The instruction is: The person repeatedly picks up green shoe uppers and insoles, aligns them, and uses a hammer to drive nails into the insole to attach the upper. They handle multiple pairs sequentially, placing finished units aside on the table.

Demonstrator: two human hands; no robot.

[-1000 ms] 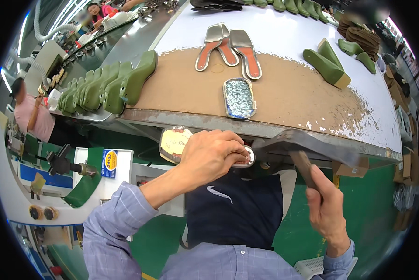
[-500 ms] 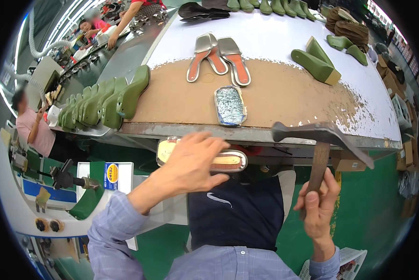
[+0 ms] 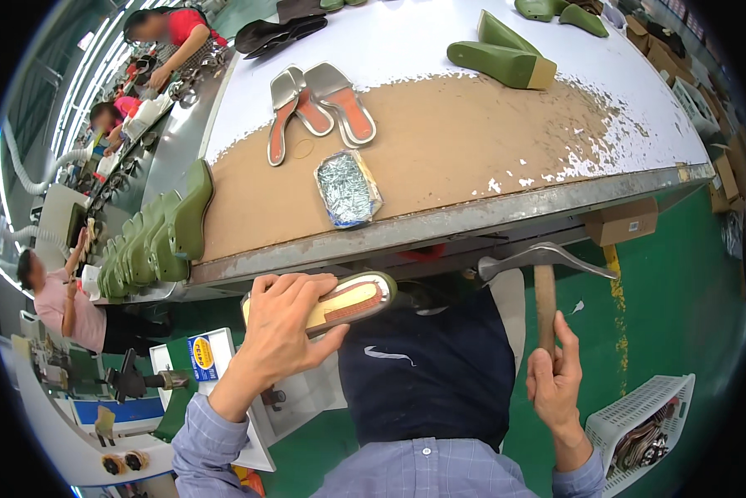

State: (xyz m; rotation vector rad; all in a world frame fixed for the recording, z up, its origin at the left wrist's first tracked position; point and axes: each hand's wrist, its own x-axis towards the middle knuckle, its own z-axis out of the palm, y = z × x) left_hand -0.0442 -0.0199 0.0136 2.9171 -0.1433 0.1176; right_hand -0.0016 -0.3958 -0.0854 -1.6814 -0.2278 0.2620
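The left hand [image 3: 281, 328] clasps the shoe [image 3: 348, 303] sole-up beside the bench [image 3: 472, 124], seemingly to steady it while leaving one end exposed, and the right hand [image 3: 555, 378] grips the hammer [image 3: 545, 290] head-up, apparently for clearance.

The shoe [image 3: 358, 302] is bottom up, yellow and brown, its round end pointing right. Well to its right, the hammer [image 3: 545, 299] is head up, with curvy gray metal and a wooden handle.

head fisheye | worn on head | faces down | hands [image 3: 286, 330] near | workbench [image 3: 456, 141] beyond
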